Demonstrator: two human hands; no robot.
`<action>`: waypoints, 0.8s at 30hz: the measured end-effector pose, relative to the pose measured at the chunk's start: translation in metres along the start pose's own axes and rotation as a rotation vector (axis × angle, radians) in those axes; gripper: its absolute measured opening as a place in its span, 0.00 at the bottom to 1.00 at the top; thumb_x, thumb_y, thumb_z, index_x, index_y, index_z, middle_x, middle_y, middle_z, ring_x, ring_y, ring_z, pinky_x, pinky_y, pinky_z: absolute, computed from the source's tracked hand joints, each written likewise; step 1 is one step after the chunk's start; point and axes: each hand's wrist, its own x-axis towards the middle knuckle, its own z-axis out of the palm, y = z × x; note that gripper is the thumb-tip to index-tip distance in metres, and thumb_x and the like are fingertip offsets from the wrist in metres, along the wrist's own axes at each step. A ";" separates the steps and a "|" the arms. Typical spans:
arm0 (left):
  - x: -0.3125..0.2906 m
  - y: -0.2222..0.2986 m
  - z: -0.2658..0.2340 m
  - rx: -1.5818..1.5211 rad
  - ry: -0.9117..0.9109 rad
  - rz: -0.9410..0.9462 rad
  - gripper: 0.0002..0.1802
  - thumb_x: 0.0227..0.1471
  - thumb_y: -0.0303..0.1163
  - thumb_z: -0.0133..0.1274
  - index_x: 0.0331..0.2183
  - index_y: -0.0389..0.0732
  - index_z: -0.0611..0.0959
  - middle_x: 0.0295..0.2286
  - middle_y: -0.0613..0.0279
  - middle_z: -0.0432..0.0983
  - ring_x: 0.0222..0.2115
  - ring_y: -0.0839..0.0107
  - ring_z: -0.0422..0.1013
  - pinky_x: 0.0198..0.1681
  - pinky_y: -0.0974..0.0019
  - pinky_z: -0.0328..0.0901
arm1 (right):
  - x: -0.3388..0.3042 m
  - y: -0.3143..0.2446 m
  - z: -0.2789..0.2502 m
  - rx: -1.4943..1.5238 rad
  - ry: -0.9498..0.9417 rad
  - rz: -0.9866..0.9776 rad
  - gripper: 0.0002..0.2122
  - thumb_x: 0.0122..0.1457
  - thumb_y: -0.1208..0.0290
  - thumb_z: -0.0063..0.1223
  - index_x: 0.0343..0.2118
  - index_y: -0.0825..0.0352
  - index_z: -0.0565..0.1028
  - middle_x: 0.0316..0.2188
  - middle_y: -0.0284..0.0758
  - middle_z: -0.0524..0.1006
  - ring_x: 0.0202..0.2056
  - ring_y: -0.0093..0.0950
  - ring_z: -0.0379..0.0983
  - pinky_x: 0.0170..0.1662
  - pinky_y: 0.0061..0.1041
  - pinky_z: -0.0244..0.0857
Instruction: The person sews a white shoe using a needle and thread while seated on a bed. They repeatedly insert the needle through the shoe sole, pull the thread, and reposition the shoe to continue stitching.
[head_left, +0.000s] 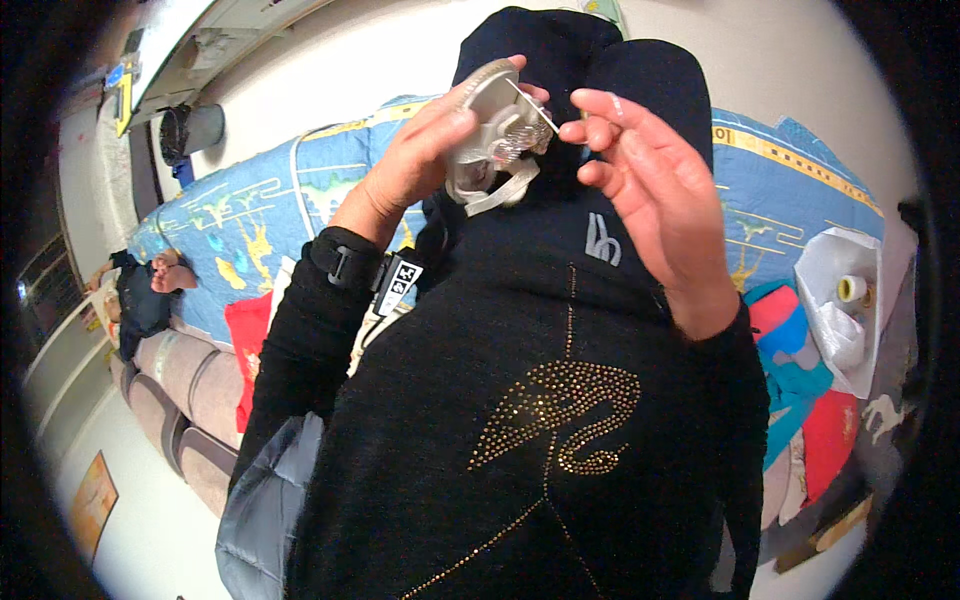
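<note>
My left hand is closed around a small pale sandal, held up above my dark-clothed lap. The sandal has a light sole, silvery glittering trim on its upper and a loose pale strap hanging at its lower end. A thin white strand runs slantwise across the sandal to my right hand. There my thumb and fingertips pinch its end, while the other fingers curl loosely. Whether the strand is thread or a thin stick, I cannot tell. Something small and clear shows on a right finger.
A blue patterned quilt covers the sofa behind my lap. At the left, another person's bare foot rests on it. A white plastic bag with a roll lies at the right, beside teal and red cloths. A grey bin stands far left.
</note>
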 end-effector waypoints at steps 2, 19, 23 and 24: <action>-0.001 0.003 -0.002 -0.124 0.019 -0.016 0.46 0.50 0.56 0.49 0.61 0.37 0.58 0.53 0.45 0.65 0.47 0.58 0.71 0.45 0.59 0.70 | 0.001 -0.004 0.005 -0.069 0.004 -0.058 0.19 0.65 0.73 0.37 0.56 0.77 0.63 0.40 0.35 0.70 0.52 0.29 0.66 0.48 0.20 0.63; -0.004 0.005 0.014 -0.465 -0.126 -0.192 0.48 0.47 0.54 0.50 0.61 0.36 0.55 0.54 0.37 0.61 0.49 0.45 0.67 0.48 0.44 0.68 | -0.001 -0.017 -0.006 -0.177 0.055 -0.232 0.20 0.64 0.72 0.37 0.57 0.75 0.62 0.48 0.40 0.71 0.55 0.30 0.64 0.55 0.24 0.59; -0.005 0.004 0.017 -0.486 -0.118 -0.243 0.48 0.46 0.54 0.50 0.61 0.36 0.56 0.54 0.36 0.60 0.52 0.43 0.64 0.50 0.42 0.66 | 0.005 -0.021 -0.009 -0.271 0.077 -0.279 0.22 0.65 0.73 0.34 0.60 0.76 0.57 0.54 0.44 0.67 0.61 0.34 0.58 0.60 0.25 0.54; -0.005 0.003 0.018 -0.481 -0.119 -0.239 0.47 0.46 0.53 0.50 0.61 0.36 0.56 0.54 0.36 0.60 0.53 0.43 0.63 0.51 0.42 0.65 | 0.006 -0.022 -0.010 -0.288 0.084 -0.304 0.22 0.65 0.73 0.34 0.60 0.76 0.57 0.55 0.45 0.66 0.61 0.35 0.58 0.61 0.26 0.53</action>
